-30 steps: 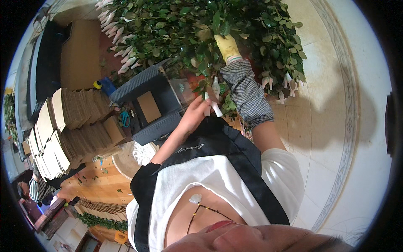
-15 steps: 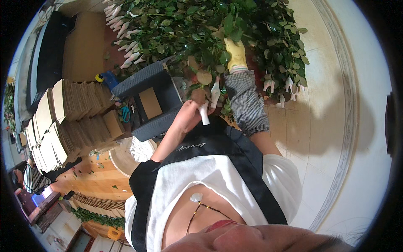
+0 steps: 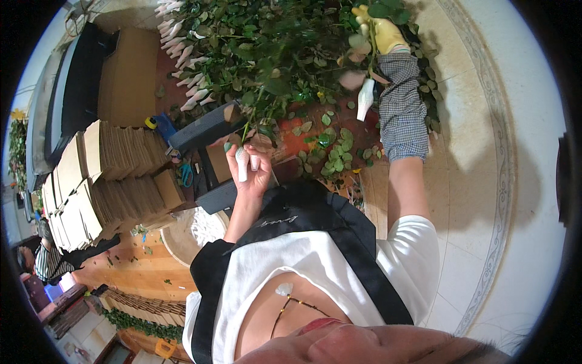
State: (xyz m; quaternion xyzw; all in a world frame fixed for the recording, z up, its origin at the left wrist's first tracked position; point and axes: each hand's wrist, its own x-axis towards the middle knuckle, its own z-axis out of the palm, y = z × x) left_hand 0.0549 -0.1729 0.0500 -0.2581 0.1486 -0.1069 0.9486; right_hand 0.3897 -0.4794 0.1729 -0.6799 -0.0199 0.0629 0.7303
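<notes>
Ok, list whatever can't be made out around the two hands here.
- Head view: right hand in a yellow glove; its fingertips are buried in the leafy stems, so its grip is hidden.
- Head view: left hand holds a white mesh sleeve; what is inside is too small to tell.
- Head view: stem ends are lost under the leaves.

The right hand (image 3: 381, 31) wears a yellow rubbery glove, matt, above a checked woven cloth sleeve cover (image 3: 401, 106). The bare left hand (image 3: 248, 173) grips a small white foam-net sleeve (image 3: 242, 164), soft and meshed; a second one (image 3: 365, 99) hangs by the right forearm. The leaves (image 3: 273, 48) look glossy and waxy. The stacked flat boxes (image 3: 109, 164) are matt brown cardboard. The floor tiles (image 3: 479, 151) are smooth, pale stone with a light sheen. The apron (image 3: 315, 212) is black, matt cloth.
</notes>
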